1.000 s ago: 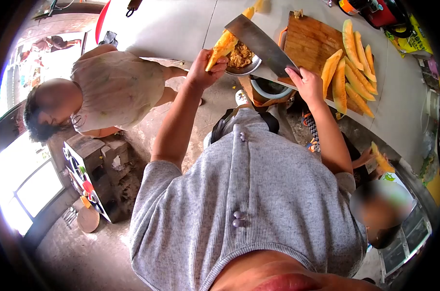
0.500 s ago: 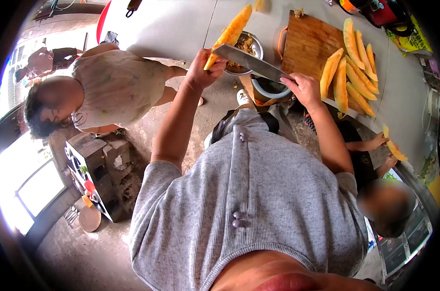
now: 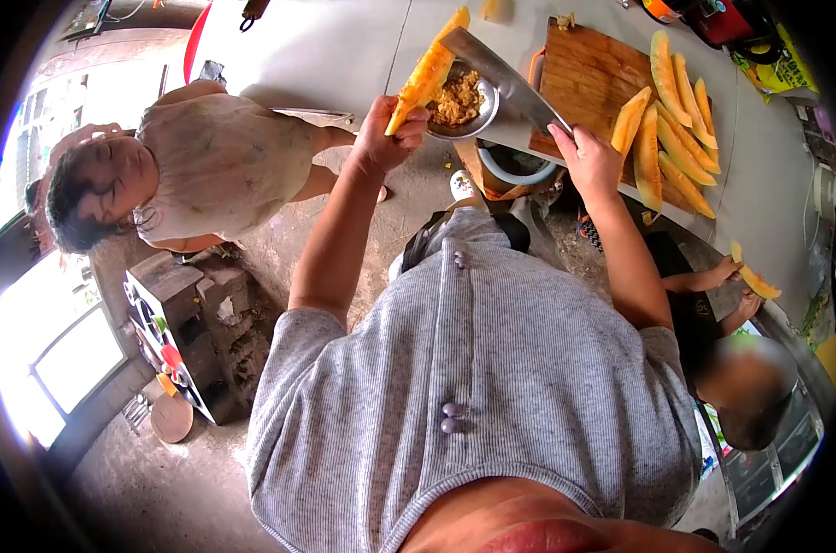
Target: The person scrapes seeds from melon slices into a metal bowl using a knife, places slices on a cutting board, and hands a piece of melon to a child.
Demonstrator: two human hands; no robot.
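Observation:
My left hand [image 3: 390,134] grips the near end of a long orange melon slice [image 3: 425,78], held slanting up and away over the left rim of a metal bowl [image 3: 494,109]. Scooped orange melon pulp and seeds [image 3: 457,100] lie in the bowl. In my right hand [image 3: 588,164] is the handle of a wide-bladed cleaver [image 3: 501,74]. Its blade slants up and left over the bowl, the tip close to the slice's far part; whether they touch I cannot tell. Several cut melon slices [image 3: 662,152] lie to the right, partly on a wooden cutting board [image 3: 588,78].
Below the table edge stands a bucket [image 3: 519,170]. One person [image 3: 224,166] stands at the left by the table. Another person at the right holds a melon slice [image 3: 757,281]. A yellow packet [image 3: 787,69] and a red appliance [image 3: 727,23] sit at the far right.
The cleaver has swung up and right, off the lower part of the slice, uncovering more of the bowl. The slice in my left hand has shifted slightly left. The person at left has turned their head.

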